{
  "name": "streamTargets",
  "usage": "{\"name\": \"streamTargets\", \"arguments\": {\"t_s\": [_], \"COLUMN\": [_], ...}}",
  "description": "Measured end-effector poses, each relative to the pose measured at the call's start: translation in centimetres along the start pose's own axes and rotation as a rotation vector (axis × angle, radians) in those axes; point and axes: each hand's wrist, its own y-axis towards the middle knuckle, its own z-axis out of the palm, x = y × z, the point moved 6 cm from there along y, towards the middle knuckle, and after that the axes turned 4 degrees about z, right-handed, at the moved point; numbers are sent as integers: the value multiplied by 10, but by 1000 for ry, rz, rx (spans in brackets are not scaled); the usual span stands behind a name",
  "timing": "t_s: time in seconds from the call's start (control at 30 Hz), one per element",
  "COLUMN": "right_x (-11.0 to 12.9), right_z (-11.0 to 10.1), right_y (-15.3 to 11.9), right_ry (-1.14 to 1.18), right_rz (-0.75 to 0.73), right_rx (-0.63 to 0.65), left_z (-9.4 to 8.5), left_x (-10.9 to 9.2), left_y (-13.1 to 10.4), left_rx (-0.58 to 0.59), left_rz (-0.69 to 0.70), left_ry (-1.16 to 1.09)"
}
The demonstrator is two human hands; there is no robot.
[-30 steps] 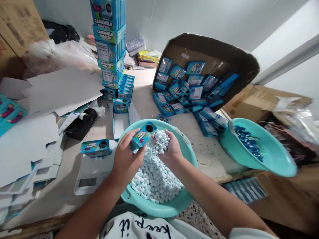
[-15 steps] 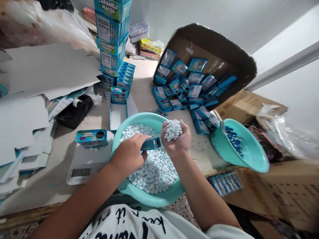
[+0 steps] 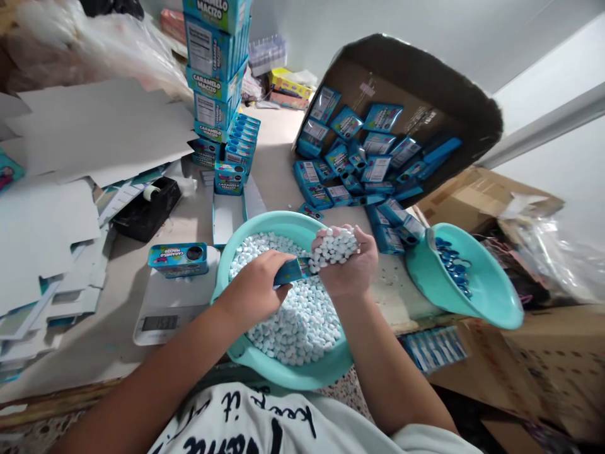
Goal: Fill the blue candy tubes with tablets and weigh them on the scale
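Closed around a small blue candy box (image 3: 292,271), my left hand (image 3: 258,287) holds it tilted over the turquoise basin (image 3: 289,377). The box's far end touches or nearly touches the pile in my other hand. My right hand (image 3: 352,271) is cupped palm up with a heap of small white candies (image 3: 334,246) in it. Loose white candies (image 3: 297,331) fill much of the basin below. Left of the basin, another blue candy box (image 3: 178,260) lies on a white digital scale (image 3: 163,306), whose display is lit but hard to read.
A tall stack of blue candy boxes (image 3: 215,82) stands behind an open tray (image 3: 229,217). A tipped cardboard carton (image 3: 425,75) spills blue packets. At right hangs a turquoise scoop-shaped bowl (image 3: 491,284) with blue pieces. A black tape dispenser (image 3: 146,211) and white card sheets (image 3: 89,139) lie left.
The box in my left hand has come up against the candies in my right hand. My right palm has tipped toward the box, and the candies have spread. The view has shifted slightly.
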Motion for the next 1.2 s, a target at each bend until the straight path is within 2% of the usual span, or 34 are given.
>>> {"name": "streamTargets", "arguments": {"t_s": [0.27, 0.9, 1.2], "right_x": [2, 1, 3], "right_z": [1, 1, 4], "right_y": [-3, -7, -10], "right_ry": [-39, -129, -187], "right_rz": [-14, -13, -77], "right_rx": [24, 40, 99], "left_z": [-4, -4, -6], "left_x": [-2, -4, -5], "left_y": [2, 1, 0], "left_rx": [-37, -31, -41], "left_rz": [11, 19, 28], "left_ry": [-23, -24, -9]}}
